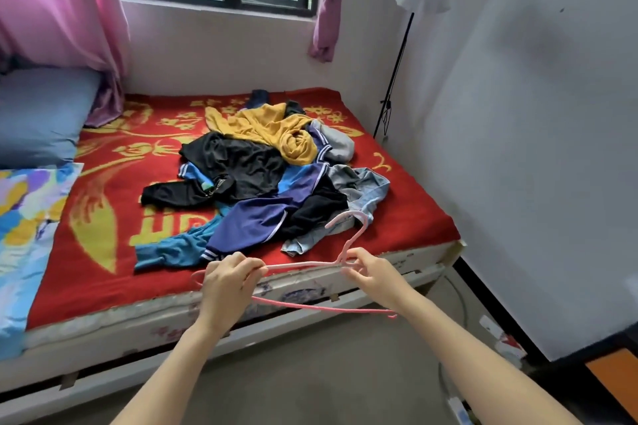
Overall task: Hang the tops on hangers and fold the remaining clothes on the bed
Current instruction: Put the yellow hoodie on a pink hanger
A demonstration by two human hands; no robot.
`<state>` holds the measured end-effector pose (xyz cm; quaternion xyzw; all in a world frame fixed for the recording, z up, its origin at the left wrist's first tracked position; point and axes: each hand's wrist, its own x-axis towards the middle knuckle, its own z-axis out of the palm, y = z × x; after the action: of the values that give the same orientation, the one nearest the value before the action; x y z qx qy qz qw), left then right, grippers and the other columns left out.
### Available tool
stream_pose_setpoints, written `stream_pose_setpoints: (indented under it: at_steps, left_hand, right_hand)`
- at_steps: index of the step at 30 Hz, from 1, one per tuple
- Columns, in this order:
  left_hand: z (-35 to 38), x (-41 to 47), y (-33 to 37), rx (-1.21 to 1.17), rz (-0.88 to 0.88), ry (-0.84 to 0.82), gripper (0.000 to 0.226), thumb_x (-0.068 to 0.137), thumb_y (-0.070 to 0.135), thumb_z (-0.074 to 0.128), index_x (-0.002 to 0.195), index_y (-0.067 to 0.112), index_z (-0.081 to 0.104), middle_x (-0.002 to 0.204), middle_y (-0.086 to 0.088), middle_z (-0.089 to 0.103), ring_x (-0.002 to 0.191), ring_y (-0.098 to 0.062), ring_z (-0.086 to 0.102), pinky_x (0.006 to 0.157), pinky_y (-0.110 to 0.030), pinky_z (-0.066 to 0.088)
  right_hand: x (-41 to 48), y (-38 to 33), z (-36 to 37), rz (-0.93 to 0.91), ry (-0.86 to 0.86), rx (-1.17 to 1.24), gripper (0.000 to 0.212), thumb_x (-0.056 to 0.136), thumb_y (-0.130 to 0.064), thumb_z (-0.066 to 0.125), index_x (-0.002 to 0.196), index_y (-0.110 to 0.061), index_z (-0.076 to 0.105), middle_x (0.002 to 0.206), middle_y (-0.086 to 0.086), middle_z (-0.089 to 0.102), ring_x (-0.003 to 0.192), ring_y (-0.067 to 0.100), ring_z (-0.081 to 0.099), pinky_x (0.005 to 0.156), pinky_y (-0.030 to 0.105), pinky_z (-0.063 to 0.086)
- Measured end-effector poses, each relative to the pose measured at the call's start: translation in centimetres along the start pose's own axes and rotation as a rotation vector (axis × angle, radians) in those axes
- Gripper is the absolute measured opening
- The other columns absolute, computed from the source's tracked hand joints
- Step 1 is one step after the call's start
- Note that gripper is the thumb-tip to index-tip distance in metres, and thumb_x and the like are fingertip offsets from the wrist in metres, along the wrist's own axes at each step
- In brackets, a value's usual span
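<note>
Forearms first: both come up from the near edge, with my left hand (pixel 229 281) and right hand (pixel 374 274) meeting on a pink hanger (pixel 303 265) held roughly level over the near rim of the bed (pixel 138 328). Left fingers curl round the hanger's left shoulder. Right hand pinches it at the neck, just under the hook. Both grips are closed on the hanger, nothing else in hand.

The hook points far, toward the clothes pile (pixel 262 183), which sits mid-bed on the red blanket (pixel 96 252), well apart from the pillow (pixel 41 114) at far left. No garment is on the hanger yet.

Handling, my guess: the hanger is thin, light and springy, so it will flex if squeezed — hold it at the neck. The clothes are soft, limp and tangled, so pulling one will likely drag its neighbours. The yellow top (pixel 272 128) lies uppermost on the far side and the black top (pixel 238 162) is just left of it — both look easiest to free. I'd take a top by the collar or a shoulder seam, not a sleeve. I can't tell which dark pieces underneath are tops.
</note>
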<state>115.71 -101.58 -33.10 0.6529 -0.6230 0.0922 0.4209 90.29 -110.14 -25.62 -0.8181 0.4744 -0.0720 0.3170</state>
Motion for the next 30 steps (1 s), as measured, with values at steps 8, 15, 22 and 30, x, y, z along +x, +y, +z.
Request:
stream_pose_setpoints:
  at_steps: [8, 15, 22, 30]
  left_hand:
    - [7.0, 2.9, 1.3, -0.070, -0.048, -0.163, 0.050, 0.088, 0.059, 0.038, 0.076, 0.023, 0.070, 0.069, 0.015, 0.058, 0.069, -0.004, 0.047, 0.065, -0.023, 0.026]
    - [14.2, 8.1, 5.3, -0.010, -0.129, -0.402, 0.035, 0.082, 0.042, 0.052, 0.086, 0.015, 0.075, 0.079, 0.001, 0.068, 0.075, -0.021, 0.062, 0.069, -0.037, 0.051]
    - [19.0, 10.2, 7.9, -0.054, -0.436, -0.446, 0.035, 0.090, 0.023, 0.061, 0.124, 0.015, 0.060, 0.127, -0.007, 0.054, 0.125, -0.024, 0.041, 0.102, -0.031, 0.030]
    - [20.0, 11.5, 4.5, -0.078, -0.753, -0.463, 0.034, 0.090, 0.015, 0.060, 0.123, 0.010, 0.059, 0.125, -0.010, 0.057, 0.118, -0.024, 0.050, 0.099, -0.033, 0.035]
  right_hand:
    - [4.6, 4.2, -1.6, 0.031, 0.022, 0.205, 0.023, 0.096, -0.034, 0.049, 0.075, -0.027, 0.056, 0.068, -0.010, 0.058, 0.067, 0.002, 0.053, 0.073, 0.022, 0.042]
    - [10.3, 12.2, -6.8, 0.062, 0.016, 0.210, 0.037, 0.097, -0.028, 0.047, 0.061, -0.025, 0.055, 0.055, -0.006, 0.055, 0.056, 0.008, 0.051, 0.073, 0.033, 0.046]
    - [15.5, 20.5, -10.6, 0.197, 0.035, 0.231, 0.026, 0.097, -0.031, 0.047, 0.086, -0.019, 0.067, 0.061, -0.006, 0.062, 0.063, 0.011, 0.056, 0.075, 0.036, 0.049]
    - [20.6, 23.0, -12.3, 0.333, -0.009, 0.582, 0.020, 0.100, -0.022, 0.040, 0.096, -0.017, 0.059, 0.054, 0.003, 0.054, 0.037, 0.006, 0.049, 0.039, 0.015, 0.037]
